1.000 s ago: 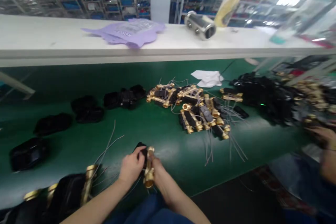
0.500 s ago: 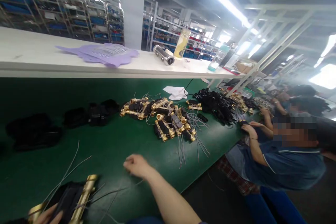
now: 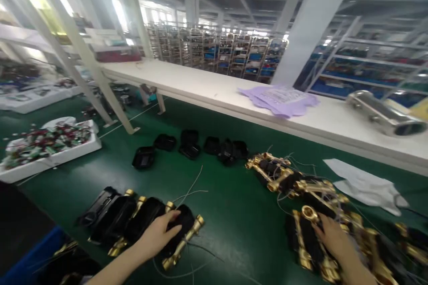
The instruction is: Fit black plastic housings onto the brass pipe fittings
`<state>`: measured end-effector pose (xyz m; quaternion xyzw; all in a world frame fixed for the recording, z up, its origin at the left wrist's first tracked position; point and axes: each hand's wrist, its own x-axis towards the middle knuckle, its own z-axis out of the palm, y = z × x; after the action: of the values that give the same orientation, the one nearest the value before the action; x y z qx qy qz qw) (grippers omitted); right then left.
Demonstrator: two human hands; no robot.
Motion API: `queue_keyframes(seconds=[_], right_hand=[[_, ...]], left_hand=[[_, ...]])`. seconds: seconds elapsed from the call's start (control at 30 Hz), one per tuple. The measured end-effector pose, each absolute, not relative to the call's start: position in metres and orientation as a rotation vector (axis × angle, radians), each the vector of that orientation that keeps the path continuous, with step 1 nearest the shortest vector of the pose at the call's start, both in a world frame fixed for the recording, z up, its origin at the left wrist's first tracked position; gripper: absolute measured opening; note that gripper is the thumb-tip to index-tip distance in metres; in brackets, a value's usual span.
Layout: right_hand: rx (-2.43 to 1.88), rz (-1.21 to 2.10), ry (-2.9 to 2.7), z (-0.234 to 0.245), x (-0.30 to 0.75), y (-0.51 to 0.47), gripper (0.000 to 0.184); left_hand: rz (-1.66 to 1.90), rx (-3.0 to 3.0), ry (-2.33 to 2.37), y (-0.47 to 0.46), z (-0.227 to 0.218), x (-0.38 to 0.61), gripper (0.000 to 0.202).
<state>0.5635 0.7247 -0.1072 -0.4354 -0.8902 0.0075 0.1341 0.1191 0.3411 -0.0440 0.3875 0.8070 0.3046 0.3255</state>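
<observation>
My left hand [image 3: 156, 234] lies flat, fingers stretched out, on the black housing of a brass-and-black part [image 3: 182, 238], the last one in a row of like parts [image 3: 123, 213] on the green table [image 3: 240, 218]. My right hand [image 3: 334, 240] reaches into a heap of brass parts with black housings and thin wires [image 3: 314, 196] at the right, its fingers curled on one of them.
Several black covers [image 3: 189, 144] lie further back on the table. A white cloth [image 3: 364, 185] lies at the right. Above runs a white shelf [image 3: 214, 89] with purple bags [image 3: 279, 100] and a steel cylinder [image 3: 381, 113]. White foam trays of small parts [image 3: 47, 147] stand at the left.
The camera has swung left. My left hand has set the part down at the end of the row. My right hand has moved out to the heap of brass parts.
</observation>
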Motion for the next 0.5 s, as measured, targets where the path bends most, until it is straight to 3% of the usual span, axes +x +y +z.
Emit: queue_keyframes(seconds=[0.13,0.3,0.5], right_hand=[[-1.086,-0.22,-2.693,-0.113,0.57,0.728,0.027],[-1.047,-0.58,-2.743,-0.073,0.555,0.703,0.034],[-1.181,-0.492,-2.642,0.005,0.526,0.648,0.039]], left_hand=[[0.81,1.011,2.318,0.368,-0.03,0.072,0.045],[0.505,1.171,2.489,0.431,-0.039,0.023,0.045],[0.307,1.374,2.497,0.533,-0.054,0.001,0.056]])
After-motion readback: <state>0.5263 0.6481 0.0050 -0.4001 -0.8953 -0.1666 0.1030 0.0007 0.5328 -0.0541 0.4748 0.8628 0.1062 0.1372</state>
